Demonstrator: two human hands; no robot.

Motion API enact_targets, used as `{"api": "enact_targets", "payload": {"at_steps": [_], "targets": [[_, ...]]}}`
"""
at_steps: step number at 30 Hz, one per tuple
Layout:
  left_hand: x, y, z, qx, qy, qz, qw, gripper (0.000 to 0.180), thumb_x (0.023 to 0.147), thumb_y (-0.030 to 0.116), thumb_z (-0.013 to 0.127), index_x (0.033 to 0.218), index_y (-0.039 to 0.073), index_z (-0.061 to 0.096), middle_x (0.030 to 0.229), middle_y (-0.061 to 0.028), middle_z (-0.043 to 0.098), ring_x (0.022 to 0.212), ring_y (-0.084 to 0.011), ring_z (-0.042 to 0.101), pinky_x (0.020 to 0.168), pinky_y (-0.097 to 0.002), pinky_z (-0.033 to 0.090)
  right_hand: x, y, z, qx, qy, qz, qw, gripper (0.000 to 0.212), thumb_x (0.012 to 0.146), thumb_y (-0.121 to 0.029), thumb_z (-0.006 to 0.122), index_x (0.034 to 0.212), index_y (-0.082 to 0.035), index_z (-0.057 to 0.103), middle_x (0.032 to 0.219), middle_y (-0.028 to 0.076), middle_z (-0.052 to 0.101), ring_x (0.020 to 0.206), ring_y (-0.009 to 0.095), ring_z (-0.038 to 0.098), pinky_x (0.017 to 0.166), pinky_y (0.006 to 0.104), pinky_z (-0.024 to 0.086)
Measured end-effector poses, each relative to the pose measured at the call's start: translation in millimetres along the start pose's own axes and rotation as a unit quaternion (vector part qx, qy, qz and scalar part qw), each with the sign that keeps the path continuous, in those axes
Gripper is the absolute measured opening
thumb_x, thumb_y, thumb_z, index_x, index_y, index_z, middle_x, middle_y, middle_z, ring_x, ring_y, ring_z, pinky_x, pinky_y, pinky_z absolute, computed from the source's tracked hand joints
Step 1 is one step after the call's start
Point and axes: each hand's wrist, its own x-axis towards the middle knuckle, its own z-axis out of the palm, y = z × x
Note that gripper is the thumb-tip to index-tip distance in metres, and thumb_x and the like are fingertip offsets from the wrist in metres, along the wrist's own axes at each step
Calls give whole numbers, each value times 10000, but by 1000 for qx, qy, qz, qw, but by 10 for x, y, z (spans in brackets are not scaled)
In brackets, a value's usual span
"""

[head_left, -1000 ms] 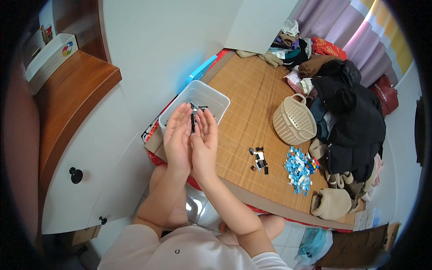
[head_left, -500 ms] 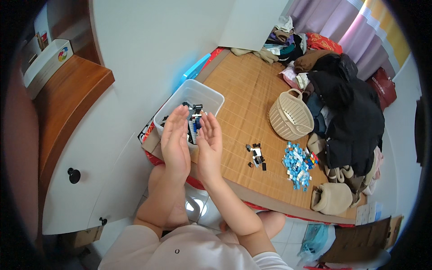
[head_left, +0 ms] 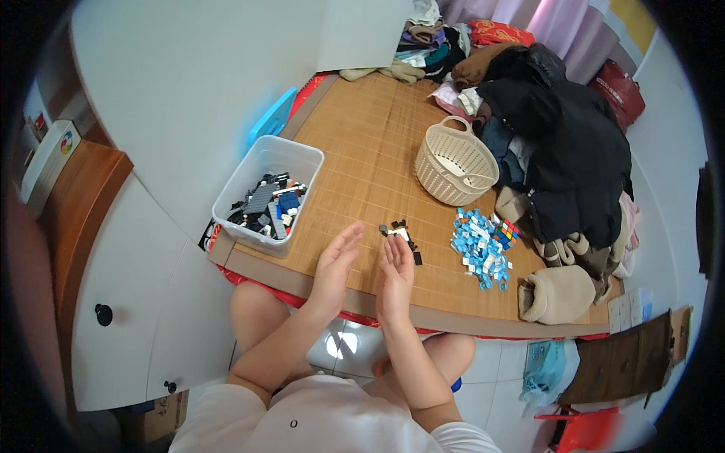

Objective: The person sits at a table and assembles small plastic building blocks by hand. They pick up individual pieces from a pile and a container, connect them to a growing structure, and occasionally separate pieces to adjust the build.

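My left hand (head_left: 332, 272) and my right hand (head_left: 394, 281) are held up over the near edge of the mat, palms facing each other with a gap between. Both are empty, their fingers stretched out. Just beyond my right fingertips lies a small group of black and white building bricks (head_left: 417, 258), partly hidden by that hand. Left of my hands stands a clear plastic bin (head_left: 313, 167) holding black, grey, white and blue building bricks (head_left: 260, 198). A heap of light-blue and white small pieces (head_left: 482, 253) lies to the right, with a colourful puzzle cube (head_left: 507, 232) at its edge.
A beige woven-look basket (head_left: 453, 177) stands behind the heap on the bamboo mat (head_left: 355, 136). Dark clothes (head_left: 578, 166) are piled along the right side. A blue lid (head_left: 272, 119) leans behind the bin. A white cabinet (head_left: 128, 325) with black knobs is at left.
My hands have moved from in front of the bin rightwards to near the small brick group, and spread further apart. The view has shifted, so the bin's contents now show more fully.
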Motion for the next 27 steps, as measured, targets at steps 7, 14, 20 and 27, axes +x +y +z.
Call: {"api": "enact_targets", "payload": {"at_steps": [7,14,20,27], "targets": [[207,-546,44,51,-7,-112,992,517,865,55,383,1361,-32,268,1431,-148,265,1349,-214,204,1085,-319,167,-67,68,-532,-38,109,56,992,577,773,67,387,1342,26,296,1377,157,321,1293,228,301,1040,315,254],[187,-680,214,44,-8,-174,984,539,852,29,374,1372,-31,242,1433,-151,257,1351,-213,199,1084,-317,178,102,108,-667,-122,69,66,988,550,767,56,383,1312,71,315,1384,192,321,1304,259,289,1056,330,229],[229,-812,229,55,-25,-154,986,538,850,21,375,1370,-33,245,1429,-150,265,1346,-209,211,1077,-313,204,275,325,-806,-379,15,-17,925,536,761,27,416,1289,73,339,1310,244,378,1242,334,353,1038,382,270],[226,-826,311,5,-11,-155,988,514,846,0,372,1350,-43,283,1408,-157,296,1331,-202,242,1059,-314,240,189,214,-683,-472,-24,-16,881,506,784,64,400,1287,77,350,1258,217,431,1137,282,463,958,328,368]]}}
